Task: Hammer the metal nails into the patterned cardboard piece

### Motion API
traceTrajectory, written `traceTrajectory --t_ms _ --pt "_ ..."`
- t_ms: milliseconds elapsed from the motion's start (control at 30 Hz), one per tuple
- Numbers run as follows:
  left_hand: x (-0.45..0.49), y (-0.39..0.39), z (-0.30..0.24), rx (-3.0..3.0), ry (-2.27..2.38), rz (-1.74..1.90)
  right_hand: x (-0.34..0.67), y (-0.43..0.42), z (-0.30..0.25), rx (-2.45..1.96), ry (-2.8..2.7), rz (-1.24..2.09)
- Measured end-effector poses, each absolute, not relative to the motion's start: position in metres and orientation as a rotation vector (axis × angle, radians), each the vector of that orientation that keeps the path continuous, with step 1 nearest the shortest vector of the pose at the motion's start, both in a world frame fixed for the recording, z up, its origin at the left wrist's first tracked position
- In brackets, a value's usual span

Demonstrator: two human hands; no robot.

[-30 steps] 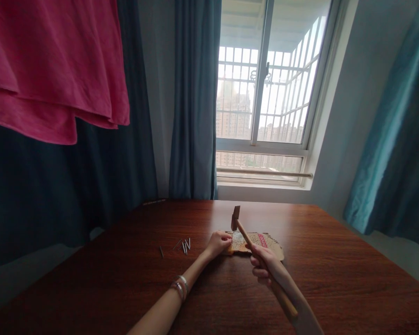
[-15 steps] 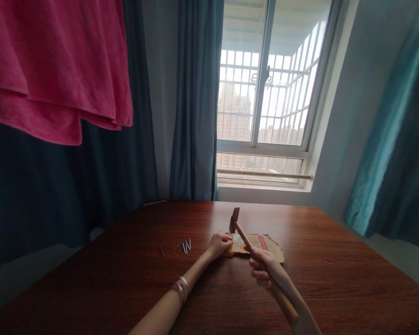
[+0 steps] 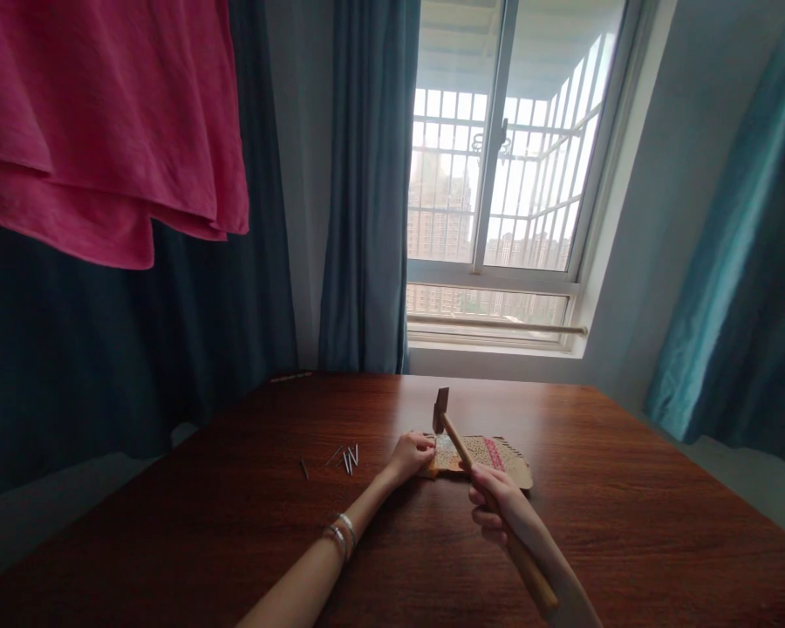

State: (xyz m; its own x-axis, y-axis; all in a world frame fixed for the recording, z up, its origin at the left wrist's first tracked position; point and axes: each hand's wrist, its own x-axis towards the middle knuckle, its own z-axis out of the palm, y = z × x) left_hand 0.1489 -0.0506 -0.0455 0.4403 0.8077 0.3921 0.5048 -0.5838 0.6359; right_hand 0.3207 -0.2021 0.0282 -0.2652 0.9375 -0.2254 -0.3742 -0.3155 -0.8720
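My right hand [image 3: 497, 501] is wrapped round the wooden handle of a hammer [image 3: 459, 447]. The hammer's metal head is up at the far end, just above the fingertips of my left hand [image 3: 413, 455]. Those fingers are pinched at the left end of a flat piece of cardboard [image 3: 514, 467] with a speckled surface and a red patterned band. A thin upright nail [image 3: 435, 442] shows at the pinch, partly hidden by the fingers and hammer head. Left of my left hand, several loose nails [image 3: 349, 460] lie on the table, with a single one [image 3: 304, 469] farther left.
The brown wooden table [image 3: 628, 523] reaches to the wall below a barred window [image 3: 490, 201]. Blue curtains [image 3: 366, 218] hang at its sides. A pink cloth [image 3: 118, 131] hangs at the upper left.
The hammer head sits very slightly differently over my left fingertips. Both hands keep their grips, and the nails and cardboard stay in place.
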Motion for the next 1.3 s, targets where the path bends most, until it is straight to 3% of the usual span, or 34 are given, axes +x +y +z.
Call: traceTrajectory --t_ms 1300 --pt "0.150 -0.047 -0.049 2.164 1.069 0.958 0.318 -0.198 0.030 -0.956 -0.839 1.732"
